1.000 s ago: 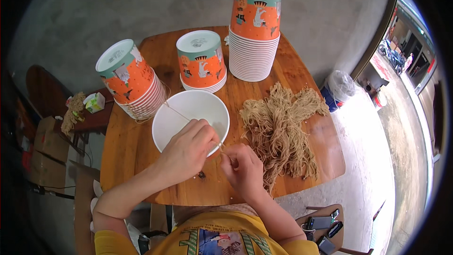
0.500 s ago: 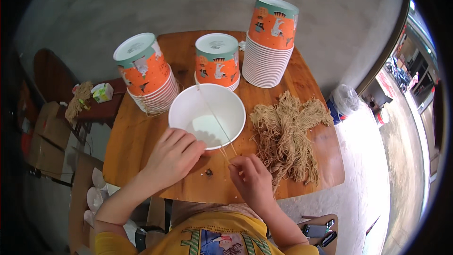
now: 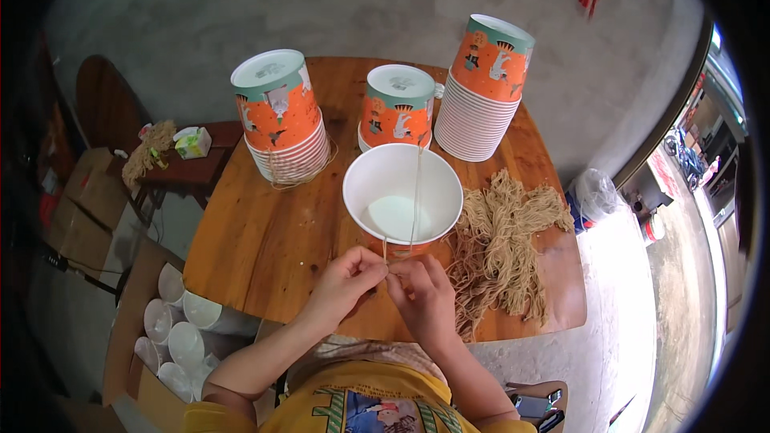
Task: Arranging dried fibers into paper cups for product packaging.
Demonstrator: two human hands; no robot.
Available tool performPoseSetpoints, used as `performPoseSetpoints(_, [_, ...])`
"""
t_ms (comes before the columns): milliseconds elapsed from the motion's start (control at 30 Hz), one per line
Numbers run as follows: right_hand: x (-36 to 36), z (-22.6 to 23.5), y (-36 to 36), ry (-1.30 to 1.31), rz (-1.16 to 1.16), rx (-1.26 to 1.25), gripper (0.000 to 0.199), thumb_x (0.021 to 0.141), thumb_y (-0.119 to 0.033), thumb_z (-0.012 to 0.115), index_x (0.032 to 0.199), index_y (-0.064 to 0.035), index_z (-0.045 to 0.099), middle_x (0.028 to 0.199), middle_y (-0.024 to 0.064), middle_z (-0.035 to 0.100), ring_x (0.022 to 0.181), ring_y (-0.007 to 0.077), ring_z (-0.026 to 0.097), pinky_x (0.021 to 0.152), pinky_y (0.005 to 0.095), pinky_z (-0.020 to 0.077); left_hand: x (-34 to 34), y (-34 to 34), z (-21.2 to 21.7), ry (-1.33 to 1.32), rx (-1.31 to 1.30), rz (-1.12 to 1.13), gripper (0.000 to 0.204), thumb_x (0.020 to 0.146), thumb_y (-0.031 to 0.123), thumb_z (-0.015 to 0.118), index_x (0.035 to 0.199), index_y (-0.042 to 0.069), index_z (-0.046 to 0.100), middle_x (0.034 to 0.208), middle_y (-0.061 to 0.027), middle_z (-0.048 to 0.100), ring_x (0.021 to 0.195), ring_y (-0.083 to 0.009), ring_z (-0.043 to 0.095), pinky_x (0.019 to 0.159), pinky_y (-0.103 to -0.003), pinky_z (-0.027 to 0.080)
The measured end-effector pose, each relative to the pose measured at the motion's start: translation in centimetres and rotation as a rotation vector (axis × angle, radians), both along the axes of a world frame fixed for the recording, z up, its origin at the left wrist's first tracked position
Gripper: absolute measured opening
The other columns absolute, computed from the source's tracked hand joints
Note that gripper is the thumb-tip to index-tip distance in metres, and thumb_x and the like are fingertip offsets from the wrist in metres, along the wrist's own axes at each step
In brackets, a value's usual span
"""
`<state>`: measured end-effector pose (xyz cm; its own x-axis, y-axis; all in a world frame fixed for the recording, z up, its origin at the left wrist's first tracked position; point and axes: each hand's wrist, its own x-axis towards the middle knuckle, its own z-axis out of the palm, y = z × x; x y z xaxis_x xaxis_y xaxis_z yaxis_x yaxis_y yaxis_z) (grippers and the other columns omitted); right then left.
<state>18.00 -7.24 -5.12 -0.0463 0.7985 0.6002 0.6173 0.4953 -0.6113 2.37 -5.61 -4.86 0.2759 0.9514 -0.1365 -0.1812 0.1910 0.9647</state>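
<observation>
An upright paper bucket (image 3: 375,192), white inside and orange outside, stands near the front of the wooden table. Thin tan string (image 3: 417,192) runs from its far rim across the opening to the near side. At the bucket's near side my left hand (image 3: 349,282) pinches the string between thumb and fingertips. Right beside it, almost touching, my right hand (image 3: 425,298) also has its fingers closed on the string. Whether a knot lies between the fingertips is too small to tell. A loose bundle of tan string (image 3: 505,252) lies on the table to the right.
Upside-down orange buckets stand stacked at the left (image 3: 277,116), middle (image 3: 397,116) and right (image 3: 485,92) of the wooden table (image 3: 257,232). A cardboard box (image 3: 132,333) of white tubs sits on the floor at lower left. A side table holds more string (image 3: 152,152) and a tissue pack (image 3: 192,143).
My left hand has left the bucket's near-left rim and come to my right hand, taking hold of the string. The bucket sits further right in view, as does the whole table.
</observation>
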Motion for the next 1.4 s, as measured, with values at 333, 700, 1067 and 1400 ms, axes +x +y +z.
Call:
performPoseSetpoints(333, [-0.3,0.3,-0.4,-0.135,0.146,0.071,0.020,0.072,-0.001,0.070,0.086,-0.0081,0.058,0.085,0.0071,0.059,0.076,0.0274,0.058,0.064,0.0374,0.0504,1.5,2.1,0.7,-0.055,0.051,0.222,0.009,0.091,0.012,0.060,0.089,0.004,0.060,0.084,0.0002,0.059,0.080,-0.0066,0.052,0.074,-0.023,0.042])
performPoseSetpoints(700, [1.1,0.7,0.5,-0.272,0.281,0.075,0.020,0.077,-0.007,0.069,0.095,-0.0069,0.060,0.089,0.0076,0.059,0.079,0.0269,0.059,0.065,0.0353,0.0517,1.5,2.7,1.8,0.062,0.098,0.219,0.015,0.094,0.016,0.059,0.089,0.002,0.058,0.082,0.0009,0.057,0.077,-0.0054,0.049,0.068,-0.022,0.041])
performPoseSetpoints(1067, [5.9,5.4,3.6,-0.447,-0.034,0.097,0.029,0.079,-0.013,0.072,0.105,-0.0102,0.062,0.080,0.0058,0.054,0.073,0.0241,0.060,0.059,0.0377,0.0513,-4.1,3.8,-1.5,0.137,0.202,0.273,0.014,0.096,0.013,0.056,0.108,0.007,0.052,0.098,0.0006,0.054,0.093,-0.0082,0.051,0.085,-0.022,0.043])
performPoseSetpoints(1400, [1.0,14.7,14.1,0.800,0.534,-0.731,0.015,0.093,-0.022,0.062,0.086,-0.0088,0.059,0.066,-0.0078,0.044,0.052,0.0013,0.034,0.045,0.0178,0.0264,-13.4,7.2,5.4,0.145,1.147,0.128,0.136,0.052,0.070,0.081,0.153,0.018,0.006,0.157,-0.0224,0.012,0.143,-0.0360,0.020,0.115,-0.050,0.022])
